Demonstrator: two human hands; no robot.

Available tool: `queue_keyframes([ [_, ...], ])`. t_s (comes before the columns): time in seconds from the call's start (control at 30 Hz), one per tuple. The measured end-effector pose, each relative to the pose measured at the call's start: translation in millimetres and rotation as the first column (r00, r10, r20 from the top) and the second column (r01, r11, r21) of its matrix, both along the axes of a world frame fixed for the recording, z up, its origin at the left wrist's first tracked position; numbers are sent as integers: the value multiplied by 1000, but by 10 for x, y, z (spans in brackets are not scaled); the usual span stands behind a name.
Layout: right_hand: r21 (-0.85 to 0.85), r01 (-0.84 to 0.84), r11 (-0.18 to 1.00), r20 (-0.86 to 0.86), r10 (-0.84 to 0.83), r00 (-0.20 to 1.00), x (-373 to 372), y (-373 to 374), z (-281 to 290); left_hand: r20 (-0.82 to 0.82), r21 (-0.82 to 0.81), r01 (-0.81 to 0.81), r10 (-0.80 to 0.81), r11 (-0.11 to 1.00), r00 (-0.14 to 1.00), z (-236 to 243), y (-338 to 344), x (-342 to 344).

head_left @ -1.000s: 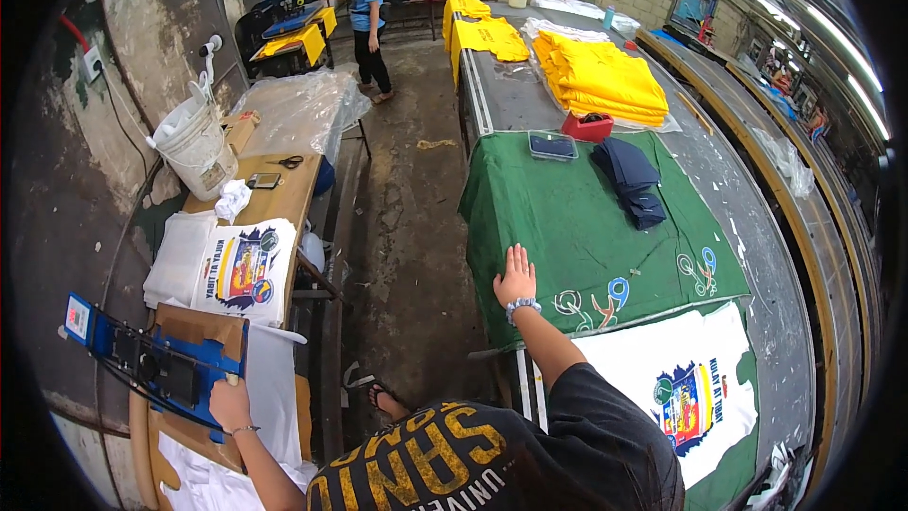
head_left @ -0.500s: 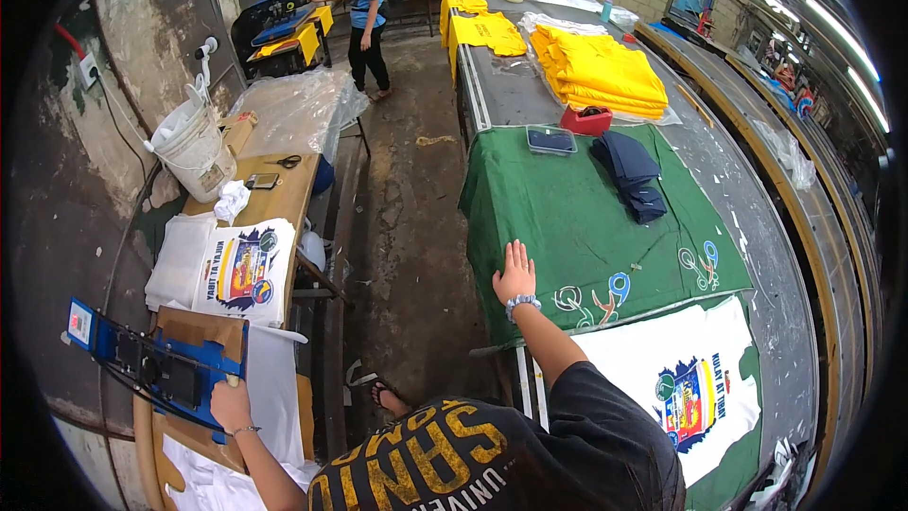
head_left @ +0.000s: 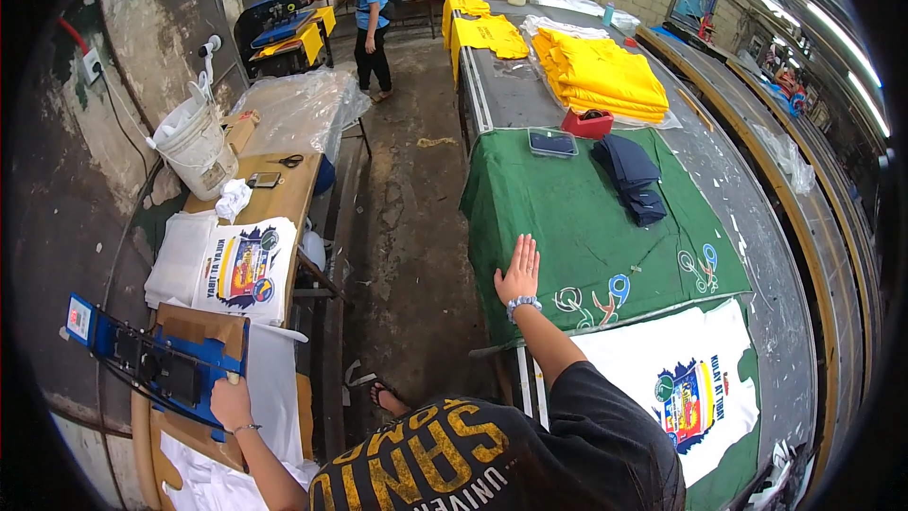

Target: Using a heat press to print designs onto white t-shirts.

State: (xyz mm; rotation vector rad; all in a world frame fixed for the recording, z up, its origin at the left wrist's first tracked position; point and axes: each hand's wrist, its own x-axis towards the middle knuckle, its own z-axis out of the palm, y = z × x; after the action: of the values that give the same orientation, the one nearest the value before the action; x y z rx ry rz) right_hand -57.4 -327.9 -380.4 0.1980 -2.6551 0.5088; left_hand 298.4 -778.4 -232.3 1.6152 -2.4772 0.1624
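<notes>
Right hand (head_left: 518, 273) lay flat, fingers spread and released, palm down on the green cloth (head_left: 586, 218) that draped the long table (head_left: 757, 227) at the centre right of the frame. It pressed near the cloth's lower left edge, just beside the printed loops at the hem. A beaded band showed at that wrist.

Down at the lower left, the left hand (head_left: 230, 400) was clenched around the handle at the lower edge of the blue heat press (head_left: 156, 360), fingers wrapped tight on it. Beneath the press sat a white garment (head_left: 270, 388) over a brown board.

Just above that, in the left middle, a stack of white printed shirts (head_left: 236, 270) rested on the wooden bench (head_left: 274, 194), with scissors (head_left: 290, 161) and a white bucket (head_left: 197, 144) further up. On the green cloth, dark blue folded fabric (head_left: 629, 175) lay at the upper right part, well apart from the right hand. A white printed shirt (head_left: 681, 388) spread out at the lower right. Yellow stacks (head_left: 601, 76) piled up at the top centre, and another person (head_left: 371, 14) stood at the upper left by a second press.
</notes>
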Motion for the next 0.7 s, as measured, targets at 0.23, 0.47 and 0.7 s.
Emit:
queue_keyframes([
  [0.23,212,-20,977,245,-33,969,-75,1,-137,-16,-22,7,-7,1000,1000,-17,-1,11],
  [0.47,186,-21,982,230,-23,973,-74,-1,-152,-9,-8,4,-4,1000,1000,-38,-27,19],
  [0.7,199,-23,980,232,-25,972,-57,-10,-119,-11,-15,-7,7,1000,1000,-18,-2,7],
])
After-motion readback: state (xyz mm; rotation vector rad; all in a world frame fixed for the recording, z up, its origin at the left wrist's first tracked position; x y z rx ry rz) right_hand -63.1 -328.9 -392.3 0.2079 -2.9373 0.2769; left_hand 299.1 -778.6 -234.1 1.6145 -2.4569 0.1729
